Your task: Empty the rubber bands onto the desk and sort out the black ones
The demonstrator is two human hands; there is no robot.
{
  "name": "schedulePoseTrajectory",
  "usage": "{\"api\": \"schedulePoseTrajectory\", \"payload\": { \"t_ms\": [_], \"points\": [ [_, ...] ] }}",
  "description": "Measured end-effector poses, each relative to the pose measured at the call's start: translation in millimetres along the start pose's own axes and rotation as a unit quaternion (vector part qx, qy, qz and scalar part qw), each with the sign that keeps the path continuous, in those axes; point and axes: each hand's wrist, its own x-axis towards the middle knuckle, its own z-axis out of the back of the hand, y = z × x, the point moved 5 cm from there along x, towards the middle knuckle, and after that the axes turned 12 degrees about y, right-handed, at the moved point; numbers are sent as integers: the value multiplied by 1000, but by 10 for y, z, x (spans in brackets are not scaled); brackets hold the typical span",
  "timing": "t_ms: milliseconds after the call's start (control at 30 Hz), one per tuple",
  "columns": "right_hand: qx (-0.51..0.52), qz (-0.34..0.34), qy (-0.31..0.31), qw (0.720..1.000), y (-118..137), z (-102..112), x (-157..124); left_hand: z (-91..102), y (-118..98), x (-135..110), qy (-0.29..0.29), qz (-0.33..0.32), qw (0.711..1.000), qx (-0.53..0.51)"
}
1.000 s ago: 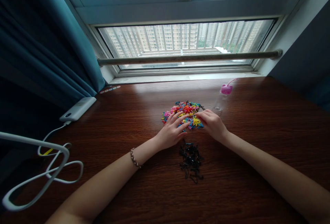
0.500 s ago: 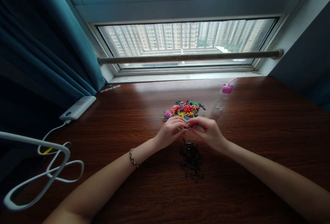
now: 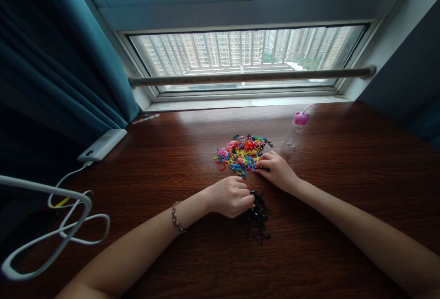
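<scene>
A heap of small rubber bands (image 3: 242,152) in many colours lies mid-table. My right hand (image 3: 277,170) reaches its right edge, thumb and fingers brought together among the bands; dark bands show beneath the fingers. Whatever sits between those fingertips is too small to make out. Nearer to me is a pile of black rubber bands (image 3: 258,218). My left hand (image 3: 232,196) is over its upper left side, fingers curled and closed, with the fingertips at the black bands. Its grip is partly hidden, so I cannot see what it holds.
Behind the heap to the right stands a clear bottle (image 3: 293,136) with a pink cat-shaped cap (image 3: 301,119). A white power bank (image 3: 103,145) with a looping white cable (image 3: 90,218) is at left, by the blue curtain (image 3: 68,56). A window borders the table's far side.
My hands were together in front of the coloured heap and have parted. The left came down toward me to the black pile; the right shifted slightly right, beside the coloured bands.
</scene>
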Motion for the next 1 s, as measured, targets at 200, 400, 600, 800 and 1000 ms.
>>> {"api": "schedulePoseTrajectory", "payload": {
  "t_ms": [200, 400, 600, 800, 1000],
  "points": [
    [54, 0, -45, 998, -18, 62, 5, 29, 49, -36, -19, 5, 1000, 18],
    [296, -98, -104, 944, -215, 141, 12, 71, 367, -200, -111, 95, 989, -9],
    [330, -26, -24, 943, 64, 106, 11, 63, 693, -310, -171, 252, 951, -55],
    [138, 170, 96, 971, 634, -101, -120, -79, 602, -133, -9, 171, 984, -57],
    [142, 34, -65, 987, 151, 136, 15, -101, 634, -172, 2, 187, 982, -29]
  ]
}}
